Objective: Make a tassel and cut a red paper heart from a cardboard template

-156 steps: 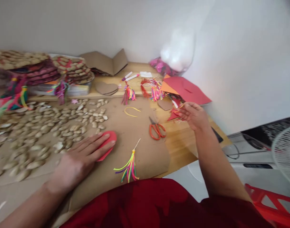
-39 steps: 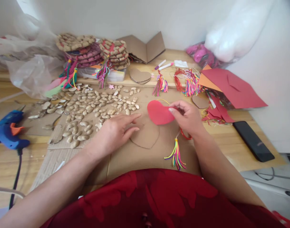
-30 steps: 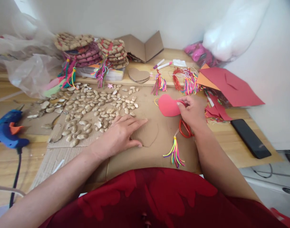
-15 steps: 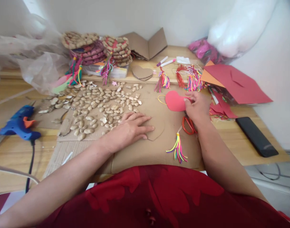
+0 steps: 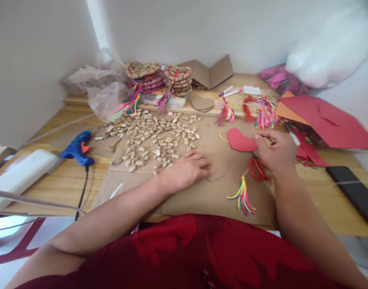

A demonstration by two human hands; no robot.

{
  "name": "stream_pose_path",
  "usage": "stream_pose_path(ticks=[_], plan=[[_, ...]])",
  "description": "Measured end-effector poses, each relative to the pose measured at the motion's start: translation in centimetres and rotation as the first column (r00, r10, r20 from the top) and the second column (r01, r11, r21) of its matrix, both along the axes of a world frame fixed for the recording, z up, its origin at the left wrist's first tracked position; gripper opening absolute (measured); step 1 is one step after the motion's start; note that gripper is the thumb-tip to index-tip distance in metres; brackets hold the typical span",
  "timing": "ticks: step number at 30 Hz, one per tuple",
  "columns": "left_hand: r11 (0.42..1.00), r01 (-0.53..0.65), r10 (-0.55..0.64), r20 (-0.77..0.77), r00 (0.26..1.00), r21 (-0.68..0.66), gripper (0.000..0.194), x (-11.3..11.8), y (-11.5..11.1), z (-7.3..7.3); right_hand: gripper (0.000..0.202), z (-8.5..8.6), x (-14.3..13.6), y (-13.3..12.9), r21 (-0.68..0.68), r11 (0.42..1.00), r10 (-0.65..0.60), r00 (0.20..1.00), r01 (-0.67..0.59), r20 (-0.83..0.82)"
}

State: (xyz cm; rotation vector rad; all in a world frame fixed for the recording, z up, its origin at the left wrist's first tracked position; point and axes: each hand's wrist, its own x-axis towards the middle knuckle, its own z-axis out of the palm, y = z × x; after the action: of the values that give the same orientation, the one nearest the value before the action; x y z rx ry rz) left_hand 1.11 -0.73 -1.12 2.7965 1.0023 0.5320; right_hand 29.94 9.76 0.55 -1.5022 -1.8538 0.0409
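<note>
My left hand (image 5: 188, 170) lies flat on the brown cardboard sheet (image 5: 196, 202), fingers stretched out and nothing held. Loose peanuts (image 5: 162, 132) spread just beyond it. To its right, my right hand (image 5: 277, 150) has thumb and fingers closed at the right edge of a red heart cutout (image 5: 240, 140). A yellow cord loop (image 5: 222, 135) shows at the heart's left side. Below that hand are red-handled scissors (image 5: 256, 168), their blades partly hidden. A multicoloured tassel (image 5: 242, 196) rests on the cardboard nearer my body.
A blue glue gun (image 5: 77, 148) lies at the left with its cable. Stacked peanut-covered pieces (image 5: 177, 78), a cardboard heart (image 5: 202, 103) and more tassels (image 5: 265, 112) line the back. Red sheets (image 5: 337, 120) and a black phone (image 5: 354, 192) are at the right.
The view has turned left, so everything appears farther right. My right hand has shifted slightly right at the heart's edge; the heart and my left hand stay about in place.
</note>
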Motion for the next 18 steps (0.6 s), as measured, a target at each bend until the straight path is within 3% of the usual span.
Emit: stream_pose_path(ticks=[4, 12, 15, 18], plan=[[1.000, -0.009, 0.008, 0.011, 1.000, 0.024, 0.028, 0.0, -0.1, -0.4, 0.026, 0.7, 0.1, -3.8, -0.070, 0.997, -0.035, 0.993, 0.027, -0.112], [0.998, -0.025, 0.021, 0.068, 0.998, 0.059, 0.032, 0.4, -0.1, -1.5, 0.026, 0.5, 0.8, -12.0, -0.305, 0.951, 0.091, 0.988, -0.049, 0.123], [0.996, -0.044, 0.039, 0.062, 0.997, 0.081, 0.033, 0.7, -0.1, -1.8, 0.032, -0.1, 0.2, -13.5, -0.330, 0.944, 0.073, 0.982, -0.012, 0.174], [0.992, -0.062, 0.056, 0.062, 0.997, 0.110, 0.032, 1.0, -0.2, -1.7, 0.023, -0.6, -0.6, -13.6, -0.331, 0.943, 0.049, 0.976, 0.024, 0.211]])
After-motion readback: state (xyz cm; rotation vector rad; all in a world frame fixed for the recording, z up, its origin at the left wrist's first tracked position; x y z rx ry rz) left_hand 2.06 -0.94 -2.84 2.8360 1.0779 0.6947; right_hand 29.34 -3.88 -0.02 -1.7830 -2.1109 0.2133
